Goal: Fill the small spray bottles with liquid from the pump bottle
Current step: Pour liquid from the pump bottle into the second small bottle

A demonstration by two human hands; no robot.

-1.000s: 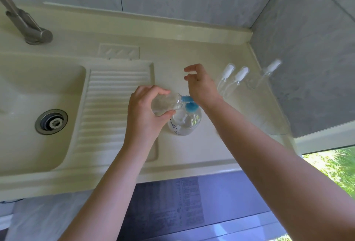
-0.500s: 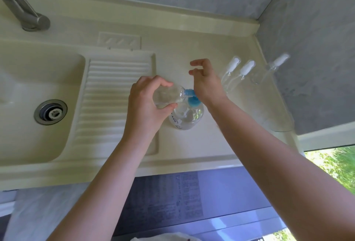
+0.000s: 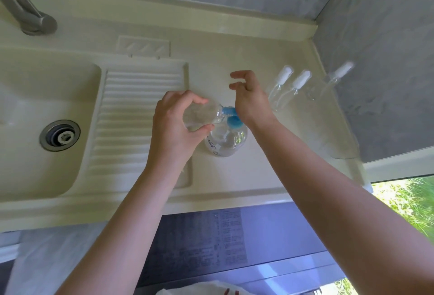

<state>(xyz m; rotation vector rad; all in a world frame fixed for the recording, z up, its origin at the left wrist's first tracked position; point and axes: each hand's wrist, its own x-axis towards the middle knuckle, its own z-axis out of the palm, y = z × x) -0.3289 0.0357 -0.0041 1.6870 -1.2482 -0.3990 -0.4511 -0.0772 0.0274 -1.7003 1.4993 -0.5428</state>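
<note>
1. The left hand (image 3: 173, 125) had its fingers (image 3: 187, 99) and thumb curled around a small clear bottle (image 3: 202, 116), grasping it tipped on its side with its open neck toward the right hand.
2. The pump bottle (image 3: 226, 140) stood upright on the tabletop (image 3: 234, 59), just below and right of the left fingers, its blue pump head (image 3: 232, 120) touching the small bottle's neck.
3. The right hand (image 3: 250, 99) pressed its heel on the blue pump head; its fingers (image 3: 239, 75) were released, loosely bent and lifted, holding nothing.
4. Three small spray bottles (image 3: 291, 83) with white caps lay on the tabletop, right of the right fingers and apart from them, the farthest one by the wall.
5. The sink basin (image 3: 47, 106) and ribbed drainboard (image 3: 141, 97) lay left of the left fingers.
</note>
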